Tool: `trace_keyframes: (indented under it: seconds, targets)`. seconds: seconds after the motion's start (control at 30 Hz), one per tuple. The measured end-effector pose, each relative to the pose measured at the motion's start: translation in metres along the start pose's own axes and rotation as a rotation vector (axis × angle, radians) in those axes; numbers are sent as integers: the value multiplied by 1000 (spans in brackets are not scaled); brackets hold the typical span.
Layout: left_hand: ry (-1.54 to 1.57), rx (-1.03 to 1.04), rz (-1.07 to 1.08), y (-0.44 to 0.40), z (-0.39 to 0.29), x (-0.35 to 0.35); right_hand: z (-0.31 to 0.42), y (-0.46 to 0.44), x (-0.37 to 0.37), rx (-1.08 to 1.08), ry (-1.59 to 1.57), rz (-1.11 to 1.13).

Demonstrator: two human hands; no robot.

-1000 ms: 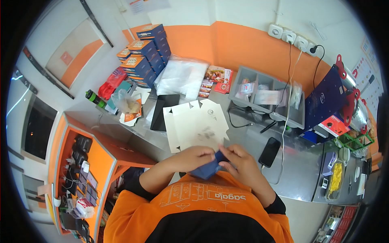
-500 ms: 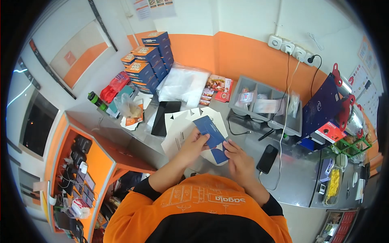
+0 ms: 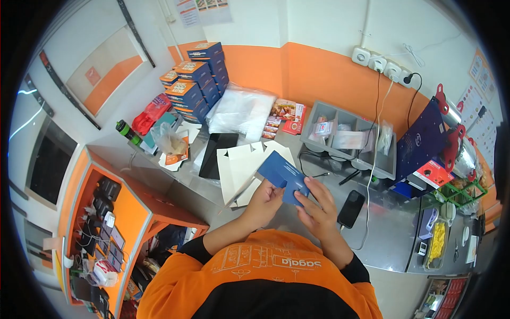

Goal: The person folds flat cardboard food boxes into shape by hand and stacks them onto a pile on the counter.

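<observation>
A blue printed cardboard box blank (image 3: 281, 169) is tilted up between my two hands, above the steel table. My left hand (image 3: 261, 203) is closed on its lower left part, with the thumb near a slot in the card. My right hand (image 3: 317, 204) grips the right end, fingers on the printed face and thumb at the lower edge. A pale panel edge of the card sticks out left of my left hand. Just beyond lie flat cream-coloured box blanks (image 3: 234, 166) with notched edges, partly hidden by the held card.
Finished blue-and-orange boxes (image 3: 183, 95) are stacked at the back left, beside clear plastic bags (image 3: 241, 112). A black tablet (image 3: 217, 154) lies left of the blanks. To the right are a phone (image 3: 350, 209) on a white cable and a grey divided tray (image 3: 348, 139).
The held blank has turned and lifted off the pile, its blue face now showing more. My right hand has moved slightly up and spread over its right end.
</observation>
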State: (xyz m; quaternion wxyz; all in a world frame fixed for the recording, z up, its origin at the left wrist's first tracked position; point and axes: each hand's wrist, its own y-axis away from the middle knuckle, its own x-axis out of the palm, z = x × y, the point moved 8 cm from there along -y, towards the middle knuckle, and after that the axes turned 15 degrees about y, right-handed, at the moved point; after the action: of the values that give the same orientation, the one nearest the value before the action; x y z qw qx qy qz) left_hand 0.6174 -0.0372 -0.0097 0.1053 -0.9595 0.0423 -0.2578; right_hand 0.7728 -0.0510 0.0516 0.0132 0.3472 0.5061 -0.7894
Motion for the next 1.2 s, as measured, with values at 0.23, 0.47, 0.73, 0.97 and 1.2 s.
trace_keyframes:
  seconds: [0.23, 0.47, 0.73, 0.97, 1.2]
  targets:
    - [-137, -70, 12, 7, -3, -1, -12, 12, -1, 46, -279, 29]
    - [-139, 70, 22, 8, 7, 9, -12, 12, -5, 18, -153, 3]
    - [-194, -125, 79, 18, 34, 10, -17, 11, -3, 85, -149, 35]
    - [-306, -352, 610, 28, 33, 43, -97, 71, 57, 746, -394, 224]
    - [-9, -1011, 678, 66, 41, -54, -166, 238, 117, 1312, -613, 445]
